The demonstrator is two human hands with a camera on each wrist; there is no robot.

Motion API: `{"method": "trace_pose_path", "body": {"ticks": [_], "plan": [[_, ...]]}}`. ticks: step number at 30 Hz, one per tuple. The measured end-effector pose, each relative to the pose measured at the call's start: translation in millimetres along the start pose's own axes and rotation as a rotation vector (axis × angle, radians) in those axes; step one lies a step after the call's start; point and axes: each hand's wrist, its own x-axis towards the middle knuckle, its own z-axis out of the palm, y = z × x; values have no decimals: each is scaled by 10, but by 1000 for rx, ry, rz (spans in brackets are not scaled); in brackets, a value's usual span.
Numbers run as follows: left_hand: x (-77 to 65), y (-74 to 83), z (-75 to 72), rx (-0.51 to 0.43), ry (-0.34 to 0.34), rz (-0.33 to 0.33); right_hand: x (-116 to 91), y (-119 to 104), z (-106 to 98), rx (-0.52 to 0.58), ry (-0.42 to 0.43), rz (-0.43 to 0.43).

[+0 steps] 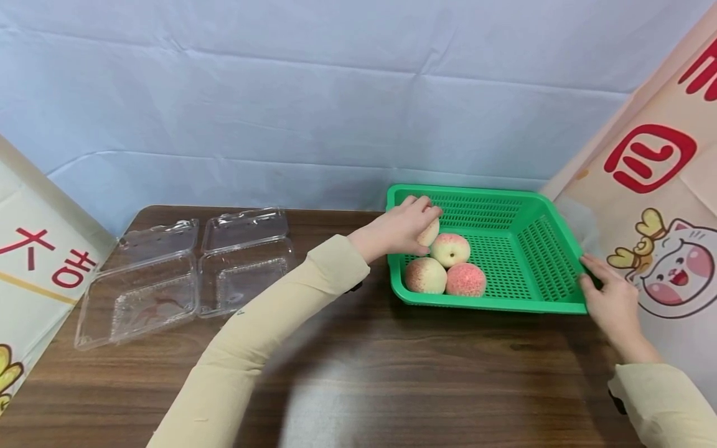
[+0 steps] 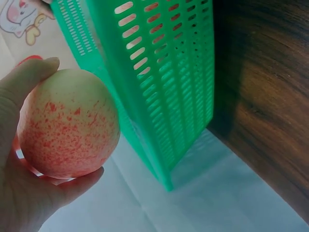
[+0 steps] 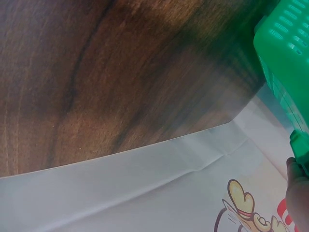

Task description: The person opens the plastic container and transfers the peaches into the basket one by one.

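My left hand (image 1: 398,229) grips a pale, red-speckled peach (image 2: 70,123) by its sides, at the left end of a green plastic basket (image 1: 493,304). In the left wrist view that peach is beside the basket's rim, between thumb and fingers. Inside the basket's left part lie three more peaches: a yellowish one (image 1: 450,250), a paler one with a reddish side (image 1: 424,275) and a pink one (image 1: 466,280). At the basket's right end my right hand (image 1: 613,305) holds the rim, and only part of this hand (image 3: 298,195) shows in the right wrist view.
Two clear plastic clamshell boxes (image 1: 197,283) lie with raised lids at the left of the brown wooden table (image 1: 392,379). A pale cloth (image 1: 313,112) hangs behind the table, and printed cloths (image 1: 661,249) flank it.
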Motion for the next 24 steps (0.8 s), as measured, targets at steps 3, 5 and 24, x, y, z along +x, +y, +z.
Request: {"method": "trace_pose_path", "body": {"ticks": [3,5,24], "plan": [[32,-3,31,0,-1,-5,-3,5,2,-2,1,-1],[52,-4,53,1,-3,-10,-3,2,1,-3,-2,-1],[180,-46,211,23,-55,-38,2,-13,-14,7,-28,10]]}}
